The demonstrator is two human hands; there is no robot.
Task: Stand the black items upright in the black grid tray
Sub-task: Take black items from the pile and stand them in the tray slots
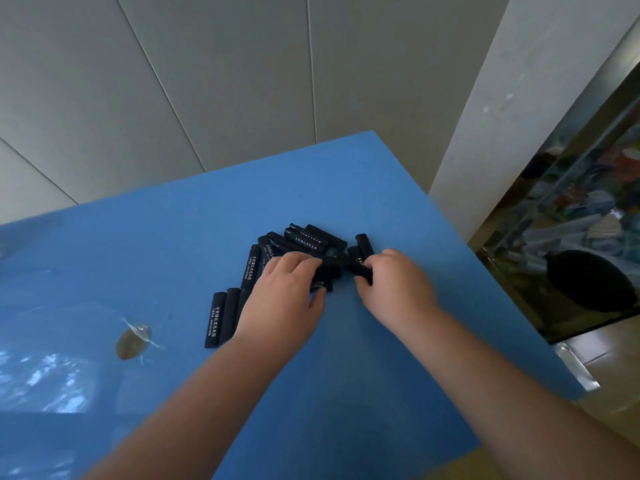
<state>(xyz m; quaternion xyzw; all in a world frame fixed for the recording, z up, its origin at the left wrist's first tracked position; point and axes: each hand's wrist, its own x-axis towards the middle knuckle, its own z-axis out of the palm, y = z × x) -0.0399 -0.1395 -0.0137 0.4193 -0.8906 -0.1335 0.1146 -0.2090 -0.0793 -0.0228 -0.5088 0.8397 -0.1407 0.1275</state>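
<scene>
Black items [304, 251]: loose pile mid-bench [156, 237], 12 o'clock of both hands. Left hand [282, 292] and right hand [391, 289] fingers each curl round one. Look light, stiff, smooth; grip mid-barrel. Tray not in view.

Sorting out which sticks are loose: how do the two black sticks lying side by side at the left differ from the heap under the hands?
The pair lies parallel, flat and untouched; the heap is crisscrossed, with the left hand and right hand gripping sticks. Both rest on the blue table, black with white print.
</scene>
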